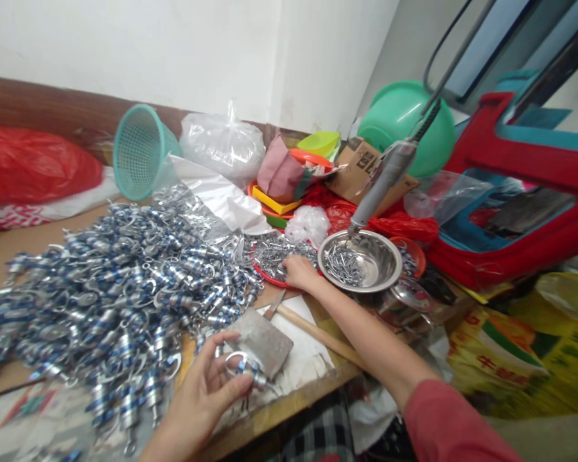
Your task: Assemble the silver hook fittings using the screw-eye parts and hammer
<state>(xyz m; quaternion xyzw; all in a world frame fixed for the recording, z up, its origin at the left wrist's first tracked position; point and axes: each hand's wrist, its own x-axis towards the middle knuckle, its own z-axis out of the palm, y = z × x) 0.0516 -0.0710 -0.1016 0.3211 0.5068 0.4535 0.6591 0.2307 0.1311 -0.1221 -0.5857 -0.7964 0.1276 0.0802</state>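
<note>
Head view, and from my seat the closest thing is the left hand (205, 393) by the surface's near edge (291, 404), its grip narrow around one blue-and-silver piece (246, 367), thumb against fingers; I take that pinch to be for leaving the curved silver end clear. Just beyond lies a metal block (267, 343), presumably a hard base, with a wooden handle (320, 332) slanting beside it. Past these, the right hand (301, 273) has its fingertips down among small metal parts (270, 252) in a red tray (271, 280), which seems set for easy reach. A pile of similar pieces (120, 289) spreads toward the surface's left edge. Right of the tray sits a steel bowl (390, 276) of pins (343, 264) below a hanging tool (384, 183), probably hung to spare lifting. I cannot tell whether the right grip has closed on anything, its fingertips being hidden. The handle's right end disappears behind the forearm, the frame cuts off the pile's left side, and I cannot judge whether the tool's tip touches the bowl.
</note>
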